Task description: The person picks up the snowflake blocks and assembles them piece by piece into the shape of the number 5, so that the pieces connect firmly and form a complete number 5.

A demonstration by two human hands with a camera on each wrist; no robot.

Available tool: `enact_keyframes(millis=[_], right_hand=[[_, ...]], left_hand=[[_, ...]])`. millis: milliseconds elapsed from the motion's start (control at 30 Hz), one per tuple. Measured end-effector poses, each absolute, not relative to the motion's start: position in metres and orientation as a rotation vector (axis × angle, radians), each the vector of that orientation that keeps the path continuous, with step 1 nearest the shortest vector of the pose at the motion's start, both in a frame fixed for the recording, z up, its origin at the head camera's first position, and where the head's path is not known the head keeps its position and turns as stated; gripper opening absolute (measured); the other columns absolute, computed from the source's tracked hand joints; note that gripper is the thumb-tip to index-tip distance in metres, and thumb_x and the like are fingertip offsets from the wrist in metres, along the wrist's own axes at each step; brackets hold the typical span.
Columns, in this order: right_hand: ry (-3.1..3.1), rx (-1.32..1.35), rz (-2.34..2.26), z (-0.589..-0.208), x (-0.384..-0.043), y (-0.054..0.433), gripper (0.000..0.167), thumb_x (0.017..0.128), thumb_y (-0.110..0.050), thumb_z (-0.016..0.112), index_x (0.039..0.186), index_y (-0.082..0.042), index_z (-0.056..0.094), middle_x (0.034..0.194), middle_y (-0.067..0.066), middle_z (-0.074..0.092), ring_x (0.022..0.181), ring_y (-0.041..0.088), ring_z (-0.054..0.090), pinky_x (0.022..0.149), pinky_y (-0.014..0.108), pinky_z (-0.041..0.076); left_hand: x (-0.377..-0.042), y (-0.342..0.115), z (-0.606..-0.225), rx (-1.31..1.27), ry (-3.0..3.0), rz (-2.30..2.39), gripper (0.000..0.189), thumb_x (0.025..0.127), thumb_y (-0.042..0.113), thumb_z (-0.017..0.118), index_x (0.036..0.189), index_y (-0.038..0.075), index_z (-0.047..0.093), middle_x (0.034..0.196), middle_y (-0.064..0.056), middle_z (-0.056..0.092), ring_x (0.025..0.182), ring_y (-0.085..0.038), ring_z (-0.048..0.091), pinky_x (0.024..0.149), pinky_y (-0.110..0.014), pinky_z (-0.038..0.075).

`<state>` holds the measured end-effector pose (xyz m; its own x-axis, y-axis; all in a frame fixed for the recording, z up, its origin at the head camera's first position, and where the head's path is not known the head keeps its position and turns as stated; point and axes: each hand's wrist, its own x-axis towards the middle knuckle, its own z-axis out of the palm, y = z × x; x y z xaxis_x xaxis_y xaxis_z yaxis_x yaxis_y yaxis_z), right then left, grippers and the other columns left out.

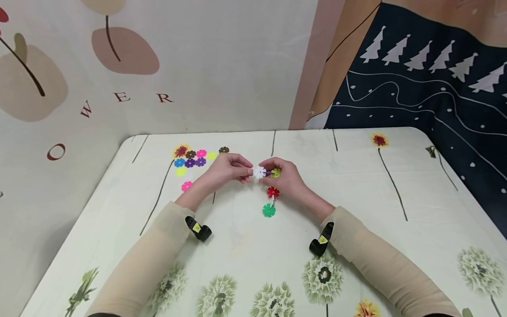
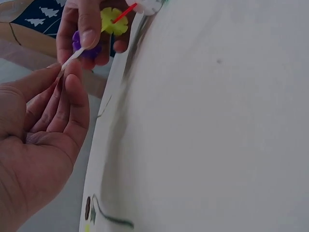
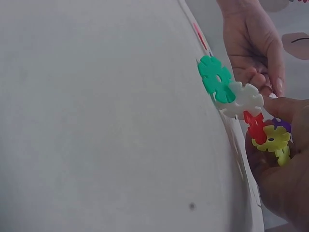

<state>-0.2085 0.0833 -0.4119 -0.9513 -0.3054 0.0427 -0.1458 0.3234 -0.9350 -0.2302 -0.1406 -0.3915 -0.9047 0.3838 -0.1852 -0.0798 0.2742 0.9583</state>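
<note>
My left hand [image 1: 229,169] pinches the edge of a white snowflake disc [image 1: 259,172] between thumb and fingers. Facing it, my right hand [image 1: 289,178] holds a chain of interlocked snowflake discs, its thumb reaching the white disc's other edge. A purple disc [image 2: 77,42] and a yellow disc [image 2: 114,21] sit among the right fingers, partly covered. From them the chain hangs down through a red disc [image 1: 273,192] and another white disc [image 3: 245,99] to a green disc [image 1: 269,210] at its end. In the left wrist view, the pinched white disc appears edge-on against the purple one.
Loose discs lie left of my left hand at the back of the table, among them a blue disc [image 1: 180,163], a pink disc [image 1: 187,186] and a brown disc [image 1: 224,149]. A flower-patterned cloth [image 1: 237,246] covers the table. Printed curtains [image 1: 222,88] hang behind.
</note>
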Motion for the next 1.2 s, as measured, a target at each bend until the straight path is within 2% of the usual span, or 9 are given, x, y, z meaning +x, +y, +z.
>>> enact_keyframes(millis=[200,367,533,700,933,1200], right_hand=[[2.428,-0.398,-1.660,-0.413,-0.209,0.085,0.038,0.087,-0.007,0.083,0.123,-0.007,0.070,0.115,0.008,0.069,0.109,0.024,0.061,0.100,0.037,0.051],[2.428,-0.418,-1.663,-0.413,-0.209,0.085,0.037,0.087,-0.006,0.083,0.122,-0.006,0.071,0.115,0.009,0.069,0.109,0.024,0.061,0.099,0.037,0.051],[2.428,-0.417,-1.658,-0.413,-0.209,0.085,0.037,0.087,-0.006,0.083,0.122,-0.006,0.071,0.115,0.009,0.069,0.109,0.024,0.061,0.098,0.037,0.052],[2.424,-0.395,-1.638,-0.413,-0.209,0.086,0.037,0.088,-0.008,0.083,0.123,-0.008,0.071,0.116,0.008,0.068,0.111,0.024,0.060,0.099,0.037,0.051],[2.413,-0.405,-1.614,-0.414,-0.210,0.088,0.038,0.088,-0.009,0.083,0.124,-0.008,0.071,0.117,0.007,0.068,0.111,0.024,0.060,0.097,0.035,0.052],[2.398,-0.414,-1.605,-0.415,-0.210,0.088,0.038,0.088,-0.009,0.083,0.124,-0.008,0.071,0.117,0.007,0.068,0.110,0.024,0.060,0.097,0.036,0.052]], left_hand=[[-0.231,-0.169,-0.388,0.256,2.264,1.606,0.031,0.096,0.010,0.074,0.120,-0.008,0.066,0.105,-0.025,0.071,0.085,-0.027,0.072,0.079,-0.035,0.061],[-0.231,-0.202,-0.384,0.226,2.397,1.520,0.032,0.096,0.014,0.074,0.120,-0.005,0.067,0.106,-0.019,0.071,0.089,-0.032,0.070,0.078,-0.035,0.060],[-0.230,-0.234,-0.383,0.258,2.506,1.365,0.031,0.095,0.014,0.075,0.120,-0.002,0.068,0.103,-0.015,0.069,0.085,-0.032,0.066,0.073,-0.033,0.058],[-0.227,-0.259,-0.380,0.360,2.603,1.103,0.029,0.093,0.011,0.077,0.120,0.002,0.072,0.108,-0.013,0.068,0.092,-0.029,0.060,0.071,-0.030,0.056],[-0.222,-0.275,-0.379,0.394,2.596,0.973,0.036,0.087,0.006,0.082,0.121,0.003,0.073,0.114,-0.011,0.069,0.097,-0.029,0.054,0.068,-0.029,0.051],[-0.222,-0.274,-0.387,0.429,2.612,0.915,0.037,0.084,0.005,0.084,0.119,0.003,0.073,0.112,-0.008,0.071,0.091,-0.026,0.055,0.069,-0.028,0.050]])
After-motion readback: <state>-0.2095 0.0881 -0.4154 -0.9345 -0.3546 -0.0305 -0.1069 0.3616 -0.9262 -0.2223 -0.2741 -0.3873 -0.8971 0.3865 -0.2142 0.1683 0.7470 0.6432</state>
